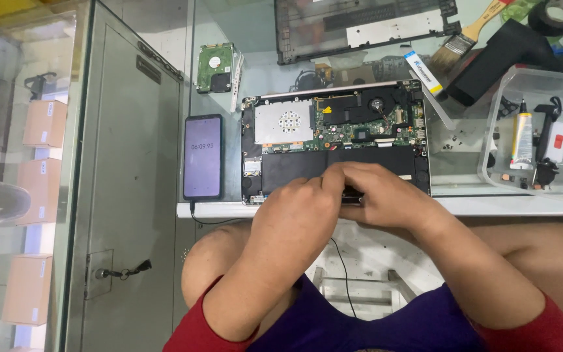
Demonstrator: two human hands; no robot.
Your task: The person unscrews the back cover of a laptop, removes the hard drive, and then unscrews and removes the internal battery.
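We see the opened laptop [335,140] on the tabletop [490,205], long axis three-to-nine o'clock. Our left hand [298,212] and right hand [382,195] press its six o'clock edge, fingers together.

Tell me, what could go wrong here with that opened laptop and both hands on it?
The opened laptop lies at the glass counter's front edge, so a hard push might slide it off. Both hands, left hand and right hand, press near the black battery; a slip could perhaps damage it or the bare circuit board.
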